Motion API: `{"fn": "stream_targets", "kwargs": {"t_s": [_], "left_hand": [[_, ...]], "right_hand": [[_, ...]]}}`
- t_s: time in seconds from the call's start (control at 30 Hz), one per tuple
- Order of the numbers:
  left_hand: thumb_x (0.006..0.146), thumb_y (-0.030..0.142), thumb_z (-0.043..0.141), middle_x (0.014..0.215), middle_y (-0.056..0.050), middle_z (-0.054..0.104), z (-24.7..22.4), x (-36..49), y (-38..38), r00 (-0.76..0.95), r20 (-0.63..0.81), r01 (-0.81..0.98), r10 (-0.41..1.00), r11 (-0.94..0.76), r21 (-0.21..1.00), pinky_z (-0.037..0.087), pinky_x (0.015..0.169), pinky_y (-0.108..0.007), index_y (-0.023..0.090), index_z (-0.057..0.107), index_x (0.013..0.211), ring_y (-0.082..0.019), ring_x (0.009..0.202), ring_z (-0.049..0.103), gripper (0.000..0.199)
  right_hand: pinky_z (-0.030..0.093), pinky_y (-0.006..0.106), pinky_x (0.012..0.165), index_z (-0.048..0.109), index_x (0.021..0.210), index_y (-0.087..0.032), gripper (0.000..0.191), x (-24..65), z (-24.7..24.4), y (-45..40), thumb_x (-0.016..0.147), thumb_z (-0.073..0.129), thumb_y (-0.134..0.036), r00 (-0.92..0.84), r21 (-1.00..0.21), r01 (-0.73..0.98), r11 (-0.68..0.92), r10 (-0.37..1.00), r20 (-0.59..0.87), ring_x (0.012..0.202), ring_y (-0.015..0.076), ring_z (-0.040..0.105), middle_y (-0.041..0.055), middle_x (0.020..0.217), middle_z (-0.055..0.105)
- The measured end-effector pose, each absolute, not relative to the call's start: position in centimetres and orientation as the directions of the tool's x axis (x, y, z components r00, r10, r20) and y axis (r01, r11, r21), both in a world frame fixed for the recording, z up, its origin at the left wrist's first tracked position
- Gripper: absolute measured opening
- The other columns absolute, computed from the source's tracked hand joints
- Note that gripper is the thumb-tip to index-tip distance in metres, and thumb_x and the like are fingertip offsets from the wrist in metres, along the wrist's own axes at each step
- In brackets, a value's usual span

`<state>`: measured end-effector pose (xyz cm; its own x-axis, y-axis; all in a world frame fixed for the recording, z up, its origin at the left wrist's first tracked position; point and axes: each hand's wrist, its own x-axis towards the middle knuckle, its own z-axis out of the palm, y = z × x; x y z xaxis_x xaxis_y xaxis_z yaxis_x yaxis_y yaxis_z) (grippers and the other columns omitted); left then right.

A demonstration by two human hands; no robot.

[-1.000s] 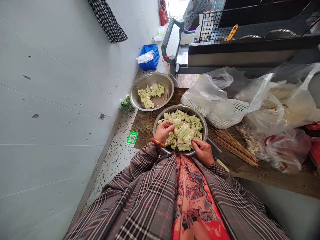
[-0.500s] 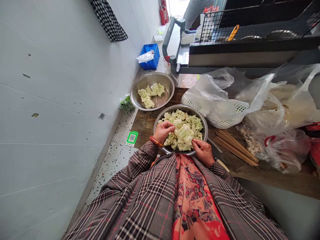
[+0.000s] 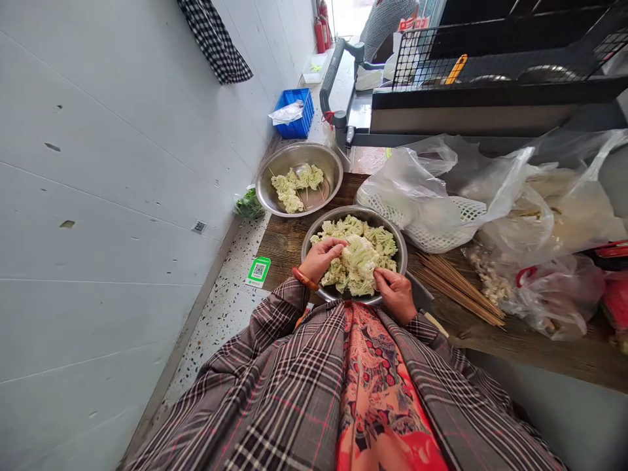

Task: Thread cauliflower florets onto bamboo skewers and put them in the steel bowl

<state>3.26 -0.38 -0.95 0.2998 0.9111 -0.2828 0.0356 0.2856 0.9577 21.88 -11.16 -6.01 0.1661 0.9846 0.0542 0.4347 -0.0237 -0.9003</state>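
Observation:
Over the near steel bowl [image 3: 403, 252], which is full of pale green cauliflower florets [image 3: 381, 239], both my hands meet around one cauliflower piece [image 3: 360, 256]. My left hand [image 3: 318, 259], with a reddish-brown bangle at the wrist, pinches its upper left side. The closed fingers of my right hand [image 3: 396, 296] are at its lower right; whether they also grip a skewer is too small to tell. Behind, a second steel bowl [image 3: 265, 190] holds skewered cauliflower [image 3: 288, 192]. Thin wooden skewers [image 3: 458, 288] lie in a bundle to the right of the near bowl.
Plastic bags [image 3: 417, 190] crowd the wooden table [image 3: 282, 243] on the right. A green QR card [image 3: 258, 271] lies at the left edge. Beyond are a blue basket [image 3: 299, 118], a metal rack [image 3: 422, 59] and a person [image 3: 385, 26]. The wall [image 3: 112, 196] borders the left.
The cauliflower piece between my hands has turned and shifted slightly left. My left hand's fingertips have moved a little to the right, and my right hand slightly left.

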Motion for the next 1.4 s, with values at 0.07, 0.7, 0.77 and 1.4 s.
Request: {"fn": "stream_targets", "kwargs": {"t_s": [0.07, 0.7, 0.77, 1.4], "left_hand": [[0.072, 0.042, 0.067, 0.095, -0.005, 0.064, -1.0, 3.0, -0.2, 0.269, -0.332, -0.051, 0.904, 0.358, 0.933, 0.045, 0.073, -0.025, 0.015, 0.064, 0.094, -0.011, 0.078, 0.056, 0.035], [0.061, 0.034, 0.075, 0.070, 0.002, 0.053, -2.5, 4.3, -1.3, 0.221, -0.484, -0.097, 0.847, 0.513, 0.853, 0.036, 0.054, -0.020, 0.014, 0.059, 0.071, -0.007, 0.062, 0.047, 0.027], [0.059, 0.034, 0.077, 0.068, 0.002, 0.054, -2.6, 4.2, -1.3, 0.240, -0.488, -0.114, 0.839, 0.523, 0.844, 0.034, 0.054, -0.021, 0.013, 0.059, 0.069, -0.007, 0.059, 0.047, 0.029], [0.062, 0.037, 0.076, 0.076, 0.000, 0.060, -3.2, 4.9, -1.0, 0.264, -0.539, -0.117, 0.800, 0.582, 0.805, 0.038, 0.060, -0.020, 0.014, 0.062, 0.074, -0.008, 0.067, 0.053, 0.030]], "right_hand": [[0.044, 0.025, 0.062, 0.071, 0.086, -0.016, 0.033, 21.8, -6.1, -11.1, 0.088, 0.047, -0.039, 0.180, -0.906, 0.422, -0.039, 0.983, 0.041, 0.063, 0.0157, 0.060, 0.0046, 0.073, 0.068], [0.042, 0.025, 0.065, 0.069, 0.088, -0.017, 0.029, 21.4, -6.3, -11.0, 0.089, 0.044, -0.033, 0.046, -0.861, 0.507, 0.045, 0.996, 0.080, 0.066, 0.0159, 0.060, 0.0044, 0.073, 0.067], [0.042, 0.025, 0.064, 0.068, 0.086, -0.017, 0.028, 21.4, -6.2, -11.1, 0.089, 0.045, -0.032, 0.055, -0.857, 0.514, 0.044, 0.995, 0.085, 0.066, 0.0162, 0.061, 0.0043, 0.072, 0.067], [0.040, 0.024, 0.058, 0.068, 0.081, -0.018, 0.031, 20.9, -6.9, -10.7, 0.088, 0.044, -0.037, 0.102, -0.909, 0.411, -0.070, 0.994, -0.030, 0.058, 0.0146, 0.054, 0.0007, 0.059, 0.059]]}}
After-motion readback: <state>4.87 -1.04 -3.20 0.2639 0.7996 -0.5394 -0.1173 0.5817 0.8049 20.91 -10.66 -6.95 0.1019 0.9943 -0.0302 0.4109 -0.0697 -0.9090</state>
